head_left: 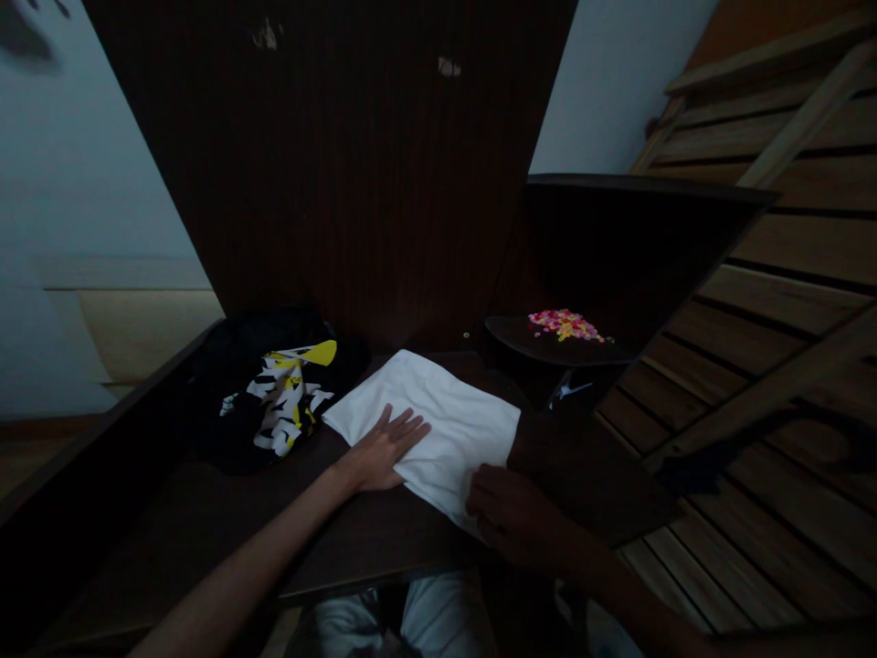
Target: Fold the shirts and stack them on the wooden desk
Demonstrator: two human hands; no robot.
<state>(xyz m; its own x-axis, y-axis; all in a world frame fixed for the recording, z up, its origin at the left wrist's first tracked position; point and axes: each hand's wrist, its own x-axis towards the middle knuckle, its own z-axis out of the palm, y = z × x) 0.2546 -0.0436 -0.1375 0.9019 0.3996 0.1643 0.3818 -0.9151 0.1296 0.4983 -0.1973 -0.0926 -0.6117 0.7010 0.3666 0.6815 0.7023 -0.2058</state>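
A white cloth, folded into a rough four-sided shape with soft wrinkles, lies on the dark wooden desk. Flat on its left part rests my left hand, fingers spread and pointing to the upper right. My right hand is at the cloth's lower right edge, its fingers curled in and closed on the fabric there. Dim light hides the exact grip of the right fingertips. Left of the cloth is a bunched black garment with a white and yellow print.
A small corner shelf at the right bears a pile of pink, red and yellow bits. Below it lies a small pale object. A tall dark panel rises behind the desk. Wooden slats stand at the right.
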